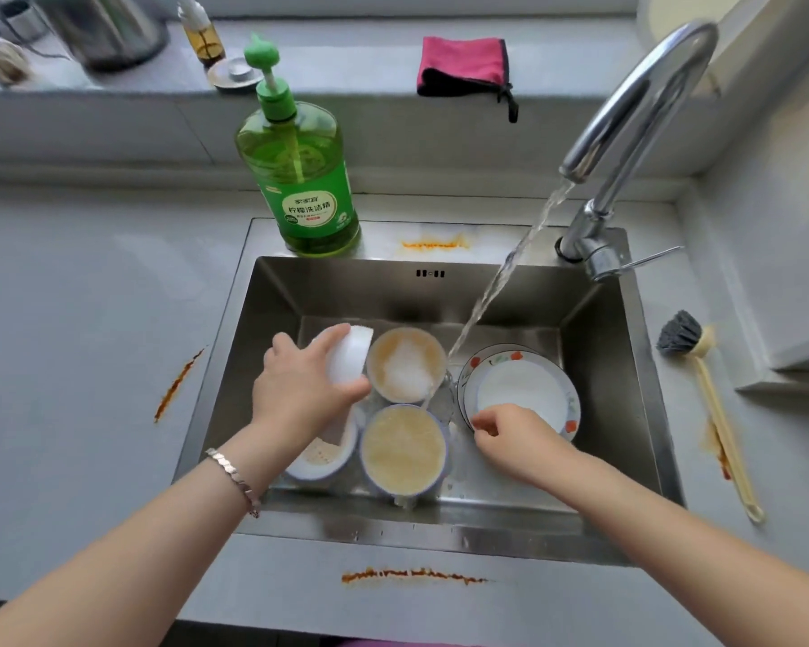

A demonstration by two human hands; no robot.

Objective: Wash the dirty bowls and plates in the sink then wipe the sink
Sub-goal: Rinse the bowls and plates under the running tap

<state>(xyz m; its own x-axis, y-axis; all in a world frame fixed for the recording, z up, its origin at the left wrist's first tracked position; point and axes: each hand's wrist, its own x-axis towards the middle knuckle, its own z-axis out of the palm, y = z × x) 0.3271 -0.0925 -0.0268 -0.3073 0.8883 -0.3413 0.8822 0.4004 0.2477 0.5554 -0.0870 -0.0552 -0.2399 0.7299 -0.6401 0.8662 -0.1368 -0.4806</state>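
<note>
My left hand (300, 389) grips a white bowl (349, 357) tipped sideways over the sink (603, 366), while my right hand (510, 436) pinches the near rim of the flowered plate (568, 403) lying inside it. Three other bowls (402, 450) hold cloudy water beside the tap's running stream (491, 291). I judge the washing barely begun, and the wiping is all still to do.

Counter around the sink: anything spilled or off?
Yes: orange-brown smears streak the counter: left of the sink, along its front, behind it beside the soap bottle, and under the brush handle.
</note>
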